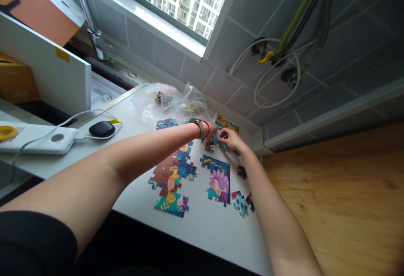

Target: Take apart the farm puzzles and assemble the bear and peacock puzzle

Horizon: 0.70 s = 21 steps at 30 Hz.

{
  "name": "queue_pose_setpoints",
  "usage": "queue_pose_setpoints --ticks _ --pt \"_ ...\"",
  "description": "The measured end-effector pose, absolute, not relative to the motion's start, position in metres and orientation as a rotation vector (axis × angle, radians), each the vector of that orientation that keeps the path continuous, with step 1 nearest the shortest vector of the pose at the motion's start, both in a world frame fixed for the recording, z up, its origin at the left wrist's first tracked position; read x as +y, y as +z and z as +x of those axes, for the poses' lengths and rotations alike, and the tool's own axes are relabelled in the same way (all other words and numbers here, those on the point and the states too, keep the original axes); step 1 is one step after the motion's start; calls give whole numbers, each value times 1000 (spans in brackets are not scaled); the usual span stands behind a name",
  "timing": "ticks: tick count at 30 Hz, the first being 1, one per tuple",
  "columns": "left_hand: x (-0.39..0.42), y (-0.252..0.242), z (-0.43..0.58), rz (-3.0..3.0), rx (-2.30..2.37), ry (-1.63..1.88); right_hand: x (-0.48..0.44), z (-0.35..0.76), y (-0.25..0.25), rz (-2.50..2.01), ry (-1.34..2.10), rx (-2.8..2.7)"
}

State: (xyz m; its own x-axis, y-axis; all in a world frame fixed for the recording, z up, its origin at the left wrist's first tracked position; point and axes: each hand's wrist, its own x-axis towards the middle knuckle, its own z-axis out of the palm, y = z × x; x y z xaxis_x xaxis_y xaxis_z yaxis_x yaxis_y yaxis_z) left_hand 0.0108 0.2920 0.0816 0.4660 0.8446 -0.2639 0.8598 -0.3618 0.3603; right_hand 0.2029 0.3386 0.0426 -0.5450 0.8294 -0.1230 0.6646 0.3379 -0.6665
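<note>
My right hand (232, 139) has its thumb and fingers pinched on a teal puzzle piece (222, 144) near the back of the counter. Close beside it, my left hand (211, 133) points down at the loose pieces, its fingers drawn together; whatever they hold is hidden. Below the hands lies a joined puzzle section (219, 180) with a purple peacock. Left of that is a larger joined section (172, 175) with a brown animal, partly covered by my left forearm. Several loose pieces (240, 203) lie beside my right forearm.
Clear plastic bags (192, 101) of pieces stand by the tiled wall, near a colourful picture card (225, 122). A white power strip (38, 138), a black rounded gadget (102, 129) and a cable lie at left, before the sink (116, 74). The counter's right edge drops to wooden floor.
</note>
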Motion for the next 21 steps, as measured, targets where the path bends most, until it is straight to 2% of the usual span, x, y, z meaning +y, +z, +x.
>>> queue_pose_setpoints --ticks 8,15,21 --pt "279 72 -21 2302 1408 96 316 214 37 -1279 986 -2110" --pt "260 83 -26 2289 1446 416 280 231 33 -1295 895 -1905" --pt "183 101 -38 2088 1380 627 253 244 14 -1290 840 -1783"
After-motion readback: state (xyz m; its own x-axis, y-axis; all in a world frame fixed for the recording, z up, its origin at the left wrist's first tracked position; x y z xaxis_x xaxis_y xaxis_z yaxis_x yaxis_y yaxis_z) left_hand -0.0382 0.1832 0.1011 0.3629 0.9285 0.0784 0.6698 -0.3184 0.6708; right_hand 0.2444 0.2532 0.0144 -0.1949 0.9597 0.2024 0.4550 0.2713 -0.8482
